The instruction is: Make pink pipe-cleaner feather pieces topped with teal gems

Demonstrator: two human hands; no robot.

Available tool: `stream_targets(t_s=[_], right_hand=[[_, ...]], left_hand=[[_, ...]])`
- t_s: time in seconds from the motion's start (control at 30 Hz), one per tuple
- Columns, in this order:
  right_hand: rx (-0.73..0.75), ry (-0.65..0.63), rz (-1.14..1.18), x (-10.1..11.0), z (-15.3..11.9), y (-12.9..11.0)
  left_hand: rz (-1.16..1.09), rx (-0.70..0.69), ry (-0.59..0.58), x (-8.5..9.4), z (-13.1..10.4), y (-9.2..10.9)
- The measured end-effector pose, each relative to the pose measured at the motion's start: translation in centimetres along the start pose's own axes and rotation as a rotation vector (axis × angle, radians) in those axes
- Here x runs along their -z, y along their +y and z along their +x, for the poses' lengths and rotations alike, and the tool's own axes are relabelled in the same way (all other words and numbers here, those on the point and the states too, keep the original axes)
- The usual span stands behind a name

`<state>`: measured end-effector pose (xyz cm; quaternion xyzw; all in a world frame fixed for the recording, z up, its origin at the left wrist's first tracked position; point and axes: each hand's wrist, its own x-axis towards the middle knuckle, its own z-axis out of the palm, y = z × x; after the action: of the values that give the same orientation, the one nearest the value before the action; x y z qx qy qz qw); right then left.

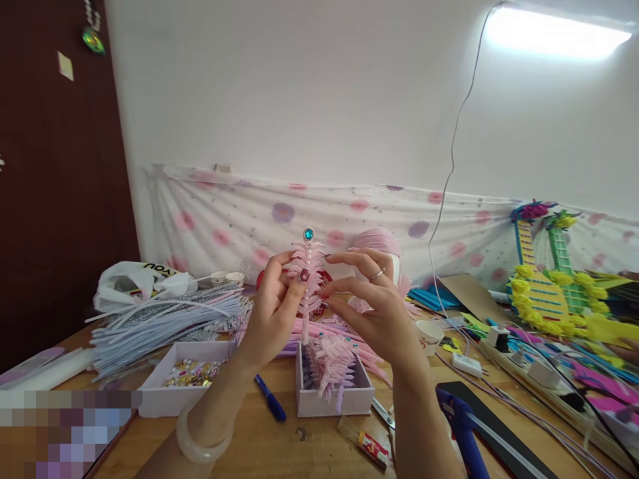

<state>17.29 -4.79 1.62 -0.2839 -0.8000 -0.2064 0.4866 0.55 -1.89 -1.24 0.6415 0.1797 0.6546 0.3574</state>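
Observation:
A pink, fuzzy feather made of pipe cleaner (312, 306), with a row of small pearls and a blue gem at its top, is held upright. My left hand (272, 309) is closed on it, thumb across the front and fingers behind. From the other side, my right hand (372, 299) touches its fringe, thumb and a finger close together at the right edge, another finger higher up. Below it, a white box (335, 404) carries more such pink feathers (332, 362). Left of that, a second white box (167, 399) contains loose beads and gems.
Silver and pale pipe cleaners (164, 332) lie left. A blue pen (270, 398), scissors (383, 414) and a red-labelled tube (373, 449) lie in front. A blue glue gun (462, 426), paper cup (429, 336), power strip (544, 392) and cables are right.

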Motion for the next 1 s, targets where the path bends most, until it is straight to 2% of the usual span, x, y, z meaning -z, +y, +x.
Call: stream_targets(t_s=[0.17,0.3,0.6,0.8,1.0], right_hand=[[-0.007,0.019,0.008,-0.2,-0.1,0.2],[0.010,0.075,0.006,-0.3,0.0,0.1],[0.042,0.258,-0.051,-0.7,0.2,-1.1],[0.003,0.147,0.098,-0.1,0.0,-1.0],[0.018,0.035,0.062,0.3,0.0,-1.0]], left_hand=[[0.014,-0.104,0.001,-0.2,-0.1,-0.1],[0.028,-0.173,0.060,-0.4,-0.2,-0.2],[0.018,-0.206,0.175,-0.8,-0.6,0.6],[0.035,-0.175,0.103,-0.3,-0.6,0.8],[0.036,-0.091,0.001,0.0,-0.5,1.0]])
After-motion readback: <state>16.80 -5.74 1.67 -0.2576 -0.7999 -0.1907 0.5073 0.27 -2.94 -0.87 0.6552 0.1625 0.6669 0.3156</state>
